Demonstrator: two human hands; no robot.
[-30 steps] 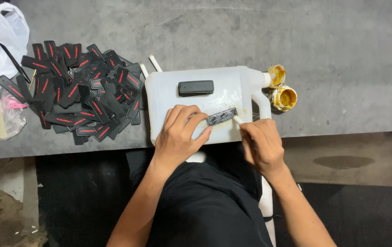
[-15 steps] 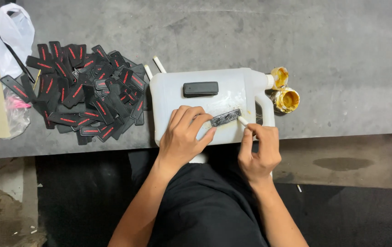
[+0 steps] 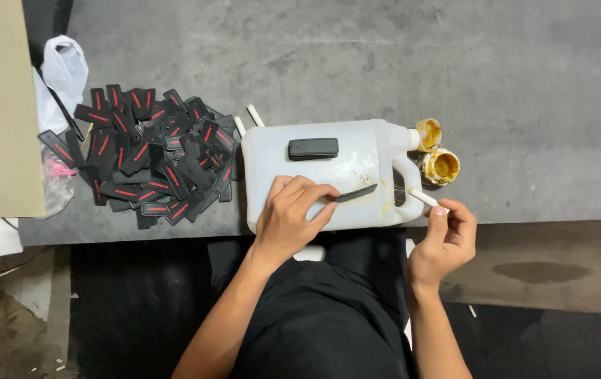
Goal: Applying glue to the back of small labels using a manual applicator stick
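In the head view a white jug lies flat as a work surface. On it the left hand pinches a thin black strip, steadying it. Right of the jug, the right hand grips a white stick, near the yellow-smeared pot, likely for dipping. A pile of black tabs lies left of the jug.

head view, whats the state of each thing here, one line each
left hand: pressing a black strip flat onto the jug
right hand: off the jug, pinching a white stick
white jug: lying on its side, uncapped, yellow-stained
black piece: resting on the jug, untouched
small tub: open, yellow glue inside
black tags: loose heap on the table
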